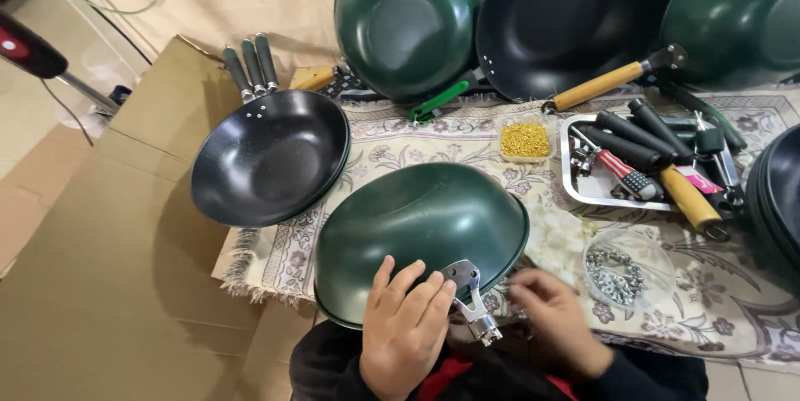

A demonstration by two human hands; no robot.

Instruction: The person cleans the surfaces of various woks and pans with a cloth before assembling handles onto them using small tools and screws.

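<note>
Green pan (421, 222) lies upside down at the near edge of the counter (733, 301), on the patterned cloth (467, 139), right in front of the person. Its outside is dark glossy green, round and domed, with a flatter base patch on top and a thin rim showing at the lower edge. A shiny metal bracket (471, 297) sticks out from its near side toward the person, no handle on it. Left hand (406, 330) rests flat on the pan's near wall, fingers spread and only slightly curled, pressing rather than gripping, just beside the bracket. Right hand (554, 322) is blurred, fingers bent in by the bracket; cannot tell whether it holds anything. Near that hand sits a clear bowl of screws (621, 272). Farther back a metal tray (583, 189) holds black and wooden handles, with a small tub of yellow bits (525, 140) beside it. A stack of black pans (271, 155) sits left of the green pan, partly on a cardboard box (108, 268). More pans lean at the back.
</note>
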